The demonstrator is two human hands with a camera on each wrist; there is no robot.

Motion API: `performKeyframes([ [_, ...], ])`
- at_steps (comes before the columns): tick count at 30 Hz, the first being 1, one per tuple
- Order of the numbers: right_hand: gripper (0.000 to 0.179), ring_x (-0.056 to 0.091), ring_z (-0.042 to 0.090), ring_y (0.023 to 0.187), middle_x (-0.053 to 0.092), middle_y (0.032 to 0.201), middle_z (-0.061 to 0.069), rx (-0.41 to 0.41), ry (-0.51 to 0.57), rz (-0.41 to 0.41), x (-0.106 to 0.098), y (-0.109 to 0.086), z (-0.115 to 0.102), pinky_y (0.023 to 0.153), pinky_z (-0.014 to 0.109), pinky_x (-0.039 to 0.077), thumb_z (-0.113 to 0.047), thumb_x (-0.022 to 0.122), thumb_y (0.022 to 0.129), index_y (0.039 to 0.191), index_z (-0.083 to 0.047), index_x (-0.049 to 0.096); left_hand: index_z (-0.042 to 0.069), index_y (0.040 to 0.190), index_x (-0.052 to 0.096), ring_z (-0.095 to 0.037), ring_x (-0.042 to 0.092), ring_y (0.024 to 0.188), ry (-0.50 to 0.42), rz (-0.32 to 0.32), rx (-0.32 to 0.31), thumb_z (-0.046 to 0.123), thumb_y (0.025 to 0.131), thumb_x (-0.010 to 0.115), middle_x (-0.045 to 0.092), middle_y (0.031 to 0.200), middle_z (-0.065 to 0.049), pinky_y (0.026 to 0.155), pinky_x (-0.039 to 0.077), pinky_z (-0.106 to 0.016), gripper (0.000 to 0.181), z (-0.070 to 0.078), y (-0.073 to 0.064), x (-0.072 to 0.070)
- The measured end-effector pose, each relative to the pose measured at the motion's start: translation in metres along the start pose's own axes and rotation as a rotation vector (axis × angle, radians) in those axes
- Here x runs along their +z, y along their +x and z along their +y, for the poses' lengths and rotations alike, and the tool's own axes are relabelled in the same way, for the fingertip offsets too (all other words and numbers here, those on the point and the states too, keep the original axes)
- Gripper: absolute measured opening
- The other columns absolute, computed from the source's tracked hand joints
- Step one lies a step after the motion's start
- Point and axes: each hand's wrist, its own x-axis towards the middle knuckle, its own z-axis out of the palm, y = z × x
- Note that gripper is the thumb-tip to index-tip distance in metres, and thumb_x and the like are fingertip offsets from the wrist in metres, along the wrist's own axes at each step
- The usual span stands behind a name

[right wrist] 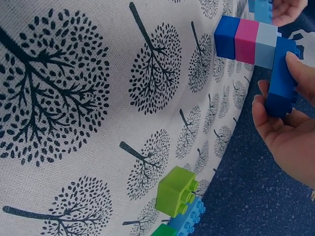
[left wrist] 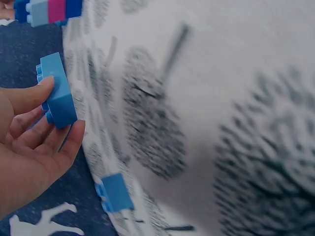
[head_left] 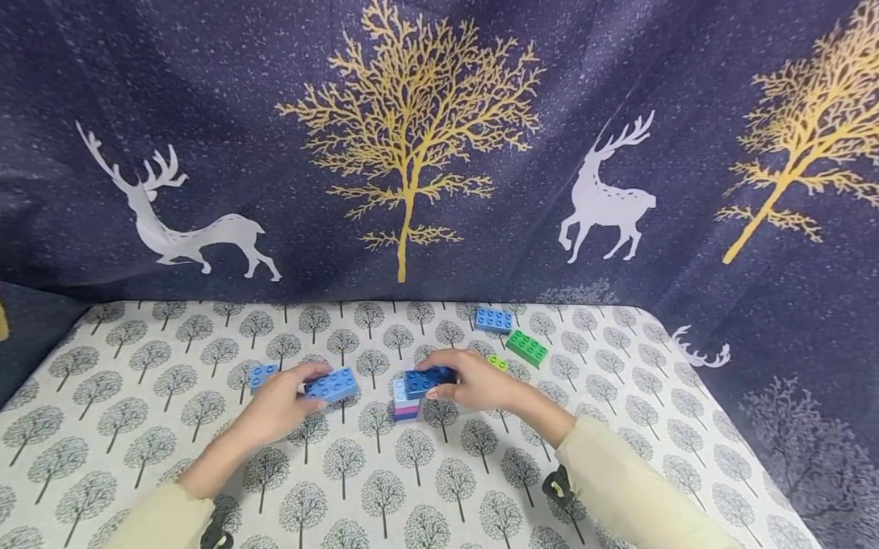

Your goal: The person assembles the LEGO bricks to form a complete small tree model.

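My left hand (head_left: 275,404) pinches a light blue building brick (head_left: 332,386) between thumb and fingers, raised off the cloth. In the left wrist view that brick (left wrist: 60,93) is seen from its side, studs toward the palm. My right hand (head_left: 481,381) grips a dark blue brick (head_left: 425,382) by one end. Its other end lies over the top of a small stack (head_left: 405,410) of pale blue, pink and dark blue bricks. In the right wrist view the dark blue brick (right wrist: 281,81) meets the pale blue top brick (right wrist: 266,45); whether the studs are pressed in, I cannot tell.
Beyond the left hand lies a blue brick (head_left: 261,376). Back right are a blue brick (head_left: 493,319), a green brick (head_left: 527,348) and a lime green brick (head_left: 497,361), partly hidden by the right hand. A dark curtain (head_left: 468,249) hangs behind the tree-print cloth (head_left: 382,495).
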Motion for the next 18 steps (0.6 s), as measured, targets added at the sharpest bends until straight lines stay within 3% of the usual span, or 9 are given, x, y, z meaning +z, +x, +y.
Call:
performKeyframes([
  [3, 0.037, 0.058, 0.015, 0.086, 0.059, 0.116, 0.012, 0.003, -0.002, 0.001, 0.000, -0.001, -0.001, 0.078, 0.023, 0.048, -0.009, 0.066, 0.082, 0.117, -0.003, 0.057, -0.002, 0.122, 0.052, -0.029, 0.062, 0.080, -0.020, -0.012, 0.007, -0.001, 0.078, 0.065, 0.057, 0.112, -0.027, 0.056, 0.051, -0.025, 0.046, 0.010, 0.002, 0.001],
  [6, 0.037, 0.057, 0.014, 0.086, 0.059, 0.115, 0.011, 0.004, -0.008, 0.001, -0.001, -0.001, -0.001, 0.077, 0.023, 0.048, -0.010, 0.066, 0.082, 0.117, -0.004, 0.057, 0.000, 0.122, 0.053, -0.024, 0.061, 0.079, -0.022, -0.017, 0.024, 0.000, 0.078, 0.065, 0.057, 0.113, -0.025, 0.057, 0.051, -0.024, 0.045, 0.021, 0.003, 0.003],
  [11, 0.037, 0.057, 0.014, 0.084, 0.060, 0.114, 0.011, 0.005, -0.006, 0.001, -0.001, -0.001, -0.003, 0.074, 0.022, 0.048, -0.009, 0.066, 0.081, 0.116, -0.003, 0.057, -0.002, 0.120, 0.054, -0.027, 0.060, 0.085, -0.019, -0.038, 0.082, 0.000, 0.079, 0.064, 0.056, 0.114, -0.023, 0.072, 0.053, -0.037, 0.042, 0.037, 0.002, 0.006],
  [15, 0.037, 0.057, 0.014, 0.084, 0.060, 0.113, 0.011, 0.009, -0.003, 0.000, -0.001, -0.001, -0.002, 0.073, 0.022, 0.048, -0.008, 0.067, 0.081, 0.117, -0.003, 0.057, 0.003, 0.122, 0.054, -0.036, 0.054, 0.103, 0.003, -0.044, 0.099, 0.002, 0.080, 0.064, 0.054, 0.121, -0.019, 0.090, 0.042, -0.052, 0.043, 0.045, 0.003, 0.009],
  [18, 0.036, 0.057, 0.014, 0.082, 0.060, 0.111, 0.010, 0.008, 0.000, -0.002, 0.000, -0.001, -0.001, 0.072, 0.022, 0.048, -0.008, 0.067, 0.081, 0.116, -0.004, 0.058, 0.004, 0.122, 0.055, -0.039, 0.050, 0.109, 0.004, -0.048, 0.104, 0.001, 0.080, 0.063, 0.054, 0.123, -0.018, 0.093, 0.037, -0.056, 0.044, 0.050, 0.005, 0.012],
])
